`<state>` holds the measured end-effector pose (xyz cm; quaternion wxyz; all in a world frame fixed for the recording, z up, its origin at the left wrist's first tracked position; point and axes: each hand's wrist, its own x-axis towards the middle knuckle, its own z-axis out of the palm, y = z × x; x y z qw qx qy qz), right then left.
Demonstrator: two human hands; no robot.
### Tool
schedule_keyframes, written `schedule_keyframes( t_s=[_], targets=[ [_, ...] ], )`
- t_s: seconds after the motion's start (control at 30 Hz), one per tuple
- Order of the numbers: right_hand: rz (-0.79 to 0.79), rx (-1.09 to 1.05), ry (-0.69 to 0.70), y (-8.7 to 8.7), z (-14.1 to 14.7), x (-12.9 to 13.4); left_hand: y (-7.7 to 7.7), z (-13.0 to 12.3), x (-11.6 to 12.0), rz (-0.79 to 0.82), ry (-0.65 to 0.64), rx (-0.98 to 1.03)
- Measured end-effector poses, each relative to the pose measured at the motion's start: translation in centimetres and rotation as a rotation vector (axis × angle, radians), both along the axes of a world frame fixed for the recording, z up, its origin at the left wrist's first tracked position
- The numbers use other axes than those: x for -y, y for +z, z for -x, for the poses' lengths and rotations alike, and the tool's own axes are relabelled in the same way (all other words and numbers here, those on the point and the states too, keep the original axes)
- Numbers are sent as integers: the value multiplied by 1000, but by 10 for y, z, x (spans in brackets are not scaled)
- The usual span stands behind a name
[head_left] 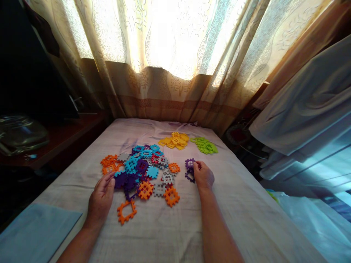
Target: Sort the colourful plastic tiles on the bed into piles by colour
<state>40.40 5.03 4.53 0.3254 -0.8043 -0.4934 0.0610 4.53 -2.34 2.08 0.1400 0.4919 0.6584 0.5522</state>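
Note:
A mixed pile of interlocking plastic pieces lies on the cloth-covered table [175,233], with blue pieces [131,165], purple pieces [126,181], grey pieces [167,178] and orange pieces [172,197]. My left hand [102,193] is at the pile's left side, fingertips against a purple piece; whether it grips it is unclear. To the right of the pile, my right hand [203,175] pinches a purple window piece [189,163], with another dark purple piece [189,176] just below. An orange frame [127,212] lies apart near the front.
Yellow pieces [175,140] and green pieces [205,145] form separate heaps farther back. A pale blue sheet [38,230] lies at the front left. Curtains [164,87] hang behind the table. A glass bowl [22,133] stands on the dark side furniture.

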Motion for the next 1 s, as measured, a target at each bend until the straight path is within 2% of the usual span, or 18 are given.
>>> schedule_keyframes(
  t_s=[0.17, 0.3, 0.37, 0.53, 0.67, 0.73, 0.83, 1.0],
  targets=[
    [-29, 130, -18, 2, 0, 4, 2, -1, 0, 1, -13, -4],
    [-65, 146, 89, 11, 16, 5, 4, -2, 1, 14, -17, 14],
    [-109, 153, 203, 14, 34, 7, 4, -2, 1, 21, -21, 14],
    [-164, 188, 602, 16, 97, 22, 5, -3, 2, 12, -25, 15],
    [-137, 234, 784, 15, 133, 40, 4, -3, 3, 18, -23, 34],
    [-101, 270, 799, 15, 142, 46, 5, -3, 3, 19, -25, 30],
    [-38, 298, 742, 15, 147, 52, 5, -4, 3, 10, -21, 22],
    [3, 270, 712, 12, 151, 53, 4, -4, 2, 8, -34, 30]
  ],
)
